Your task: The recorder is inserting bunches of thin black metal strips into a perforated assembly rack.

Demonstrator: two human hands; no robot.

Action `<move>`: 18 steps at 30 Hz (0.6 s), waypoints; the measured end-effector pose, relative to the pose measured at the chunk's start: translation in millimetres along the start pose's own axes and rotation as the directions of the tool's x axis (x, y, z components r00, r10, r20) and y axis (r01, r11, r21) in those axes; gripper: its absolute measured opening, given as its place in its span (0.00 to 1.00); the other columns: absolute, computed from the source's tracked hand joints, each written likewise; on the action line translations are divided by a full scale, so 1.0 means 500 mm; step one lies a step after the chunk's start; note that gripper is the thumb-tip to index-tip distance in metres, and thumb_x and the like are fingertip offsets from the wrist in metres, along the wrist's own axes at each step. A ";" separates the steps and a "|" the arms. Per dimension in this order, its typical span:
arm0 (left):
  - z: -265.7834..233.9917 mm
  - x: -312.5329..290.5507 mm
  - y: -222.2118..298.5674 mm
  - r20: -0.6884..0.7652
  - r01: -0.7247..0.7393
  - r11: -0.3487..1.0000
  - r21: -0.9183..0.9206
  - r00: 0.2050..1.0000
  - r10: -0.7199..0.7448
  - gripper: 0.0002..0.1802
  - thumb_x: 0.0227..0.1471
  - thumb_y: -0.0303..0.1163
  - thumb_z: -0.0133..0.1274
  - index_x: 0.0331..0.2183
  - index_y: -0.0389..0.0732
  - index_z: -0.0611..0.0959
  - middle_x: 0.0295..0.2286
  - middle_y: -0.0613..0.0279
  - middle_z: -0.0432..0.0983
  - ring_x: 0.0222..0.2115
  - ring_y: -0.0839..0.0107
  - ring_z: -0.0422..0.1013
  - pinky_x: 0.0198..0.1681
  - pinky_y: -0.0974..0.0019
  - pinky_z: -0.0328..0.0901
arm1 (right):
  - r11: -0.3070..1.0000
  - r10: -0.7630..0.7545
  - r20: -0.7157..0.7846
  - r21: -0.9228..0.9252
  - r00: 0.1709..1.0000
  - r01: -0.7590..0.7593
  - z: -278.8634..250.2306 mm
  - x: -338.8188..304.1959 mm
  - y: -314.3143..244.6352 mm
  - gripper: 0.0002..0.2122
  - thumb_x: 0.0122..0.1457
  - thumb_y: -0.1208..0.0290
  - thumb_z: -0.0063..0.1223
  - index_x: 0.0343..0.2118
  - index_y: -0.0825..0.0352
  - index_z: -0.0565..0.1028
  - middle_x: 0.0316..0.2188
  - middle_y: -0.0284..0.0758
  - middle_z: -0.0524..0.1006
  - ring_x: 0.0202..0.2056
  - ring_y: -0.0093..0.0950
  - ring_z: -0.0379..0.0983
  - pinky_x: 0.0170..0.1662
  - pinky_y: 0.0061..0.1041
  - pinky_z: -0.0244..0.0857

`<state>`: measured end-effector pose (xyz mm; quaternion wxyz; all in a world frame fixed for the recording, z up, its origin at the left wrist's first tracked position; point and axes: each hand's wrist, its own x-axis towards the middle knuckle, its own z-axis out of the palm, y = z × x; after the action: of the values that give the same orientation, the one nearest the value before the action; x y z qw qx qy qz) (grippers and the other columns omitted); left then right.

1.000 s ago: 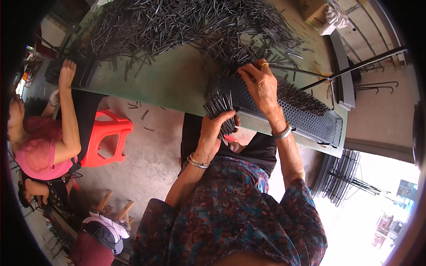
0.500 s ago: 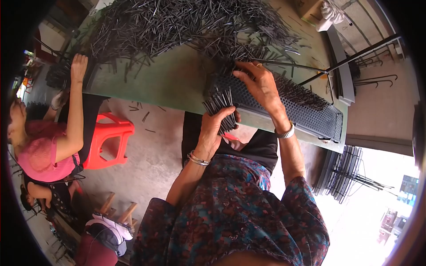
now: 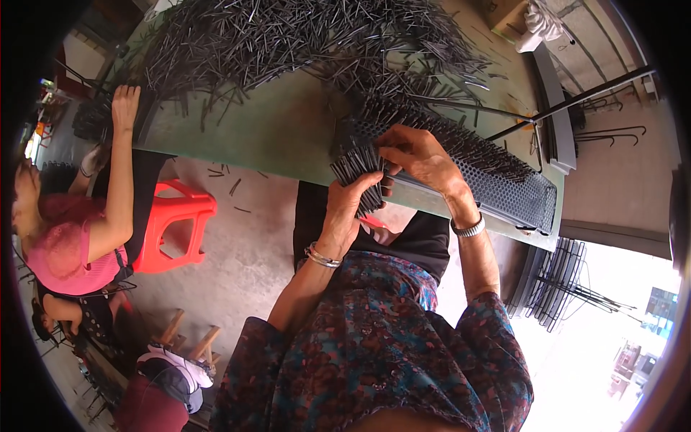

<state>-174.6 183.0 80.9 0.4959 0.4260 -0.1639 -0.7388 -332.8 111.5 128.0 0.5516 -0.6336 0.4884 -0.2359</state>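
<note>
A bundle of short thin black rods (image 3: 355, 167) is gripped in my left hand (image 3: 345, 198), thumb across its front, over the near edge of the table. My right hand (image 3: 425, 160) is beside it with thumb and forefinger pinched at the upper ends of the rods; exactly how many they hold is hidden. Just beyond my right hand lies a long black tray (image 3: 497, 189) with a grid of small holes. Many rods (image 3: 461, 137) stand upright in its far rows, while the near rows show bare holes.
A large heap of loose black rods (image 3: 288, 36) covers the far part of the green table (image 3: 237, 133). A black metal bar (image 3: 590, 93) crosses at the right. On the left, a co-worker in pink (image 3: 68, 248) reaches to the table near a red stool (image 3: 173, 227).
My right hand has come back from over the tray's far-left end to the bundle in my left hand. The left hand has barely moved.
</note>
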 end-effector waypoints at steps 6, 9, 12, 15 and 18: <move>0.002 0.001 0.000 0.026 0.015 0.998 0.055 1.000 -0.016 0.13 0.51 0.30 0.57 0.39 0.35 0.81 0.32 0.56 0.82 0.26 0.69 0.78 0.26 0.70 0.70 | 0.993 -0.017 0.078 -0.112 0.997 0.026 -0.020 -0.011 -0.023 0.07 0.58 0.78 0.53 0.38 0.75 0.73 0.29 0.36 0.78 0.30 0.24 0.78 0.34 0.22 0.70; 0.002 0.005 0.002 0.041 0.025 1.000 -0.003 0.999 -0.024 0.12 0.50 0.29 0.58 0.37 0.35 0.82 0.31 0.57 0.82 0.26 0.69 0.78 0.25 0.70 0.71 | 0.998 -0.018 -0.049 -0.066 0.999 0.014 -0.026 -0.021 -0.029 0.07 0.59 0.79 0.52 0.38 0.76 0.73 0.28 0.37 0.78 0.30 0.25 0.79 0.35 0.22 0.71; -0.006 0.013 -0.002 0.030 0.048 0.997 -0.063 0.998 -0.046 0.10 0.49 0.29 0.59 0.35 0.34 0.83 0.29 0.56 0.82 0.25 0.69 0.78 0.24 0.69 0.72 | 0.997 -0.076 -0.224 -0.036 0.972 0.069 -0.036 -0.029 -0.032 0.07 0.59 0.78 0.52 0.38 0.76 0.73 0.28 0.38 0.79 0.30 0.26 0.79 0.35 0.22 0.72; -0.013 0.015 -0.009 0.020 0.054 0.995 -0.088 0.998 -0.053 0.10 0.49 0.28 0.59 0.34 0.34 0.82 0.28 0.56 0.81 0.24 0.68 0.78 0.25 0.68 0.73 | 0.975 -0.183 -0.401 -0.189 0.898 0.114 -0.030 -0.020 -0.041 0.06 0.60 0.77 0.51 0.37 0.74 0.73 0.28 0.38 0.81 0.31 0.24 0.80 0.35 0.21 0.71; -0.007 0.011 -0.009 0.018 0.046 0.992 -0.113 0.999 -0.045 0.09 0.49 0.28 0.60 0.34 0.34 0.82 0.26 0.57 0.80 0.23 0.69 0.77 0.25 0.68 0.73 | 0.940 -0.295 -0.521 -0.309 0.801 0.145 -0.018 0.003 -0.020 0.06 0.60 0.76 0.51 0.37 0.73 0.73 0.27 0.37 0.82 0.32 0.22 0.80 0.34 0.18 0.69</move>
<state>-175.4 180.7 73.3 0.5011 0.3950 -0.1155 -0.7612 -336.0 105.2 139.3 0.2668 -0.6545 0.5769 -0.4096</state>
